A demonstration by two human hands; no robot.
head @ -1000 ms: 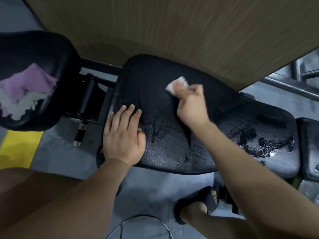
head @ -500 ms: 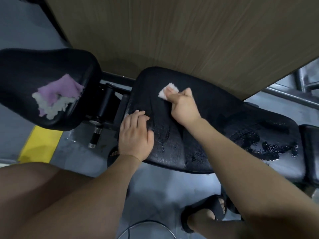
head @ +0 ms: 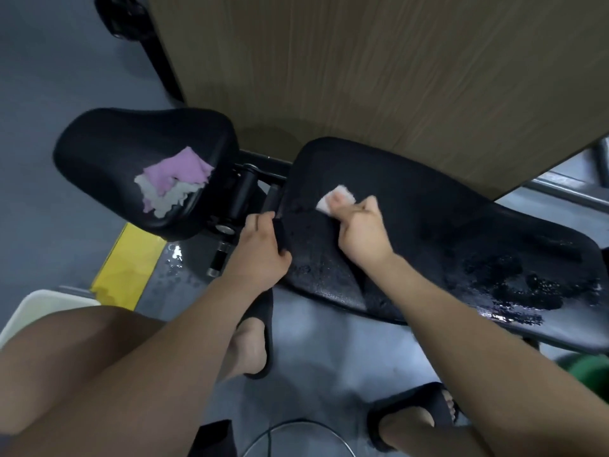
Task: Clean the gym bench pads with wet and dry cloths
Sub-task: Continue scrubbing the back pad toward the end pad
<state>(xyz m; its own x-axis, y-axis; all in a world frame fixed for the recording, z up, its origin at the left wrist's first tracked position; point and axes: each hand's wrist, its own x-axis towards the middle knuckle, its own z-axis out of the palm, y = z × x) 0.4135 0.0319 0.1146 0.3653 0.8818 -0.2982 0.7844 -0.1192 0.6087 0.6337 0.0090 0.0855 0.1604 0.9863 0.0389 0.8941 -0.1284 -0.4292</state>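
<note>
- The wet pass is under way on the long pad [head: 428, 232]: the right hand [head: 362, 232] presses a small white cloth [head: 336, 197] onto the pad's far-left part, its grip closed on the cloth with the fingers curled over it.
- The left hand [head: 260, 252] steadies the job, its grip wrapped round the pad's near-left corner, thumb on top.
- Beads and a broad puddle [head: 514, 285] lie on the pad's right end, so I judge that stretch wetted but not yet wiped dry.
- The seat pad [head: 131, 150], at the left, looks dull and unwiped; a pink and white cloth bundle [head: 171, 183] sits on its near right part, apart from both hands. That is probably the dry cloth, waiting.
- Left to do, as I read it: finish wiping the long pad, dry it, then do the seat pad.
- Water spots the floor [head: 174, 262] under the gap between the pads.
- A white tub rim [head: 49, 303] shows near left, behind a leg; its contents are hidden.
- A green container edge [head: 590, 371] peeks in near right; nothing inside can be told.
</note>
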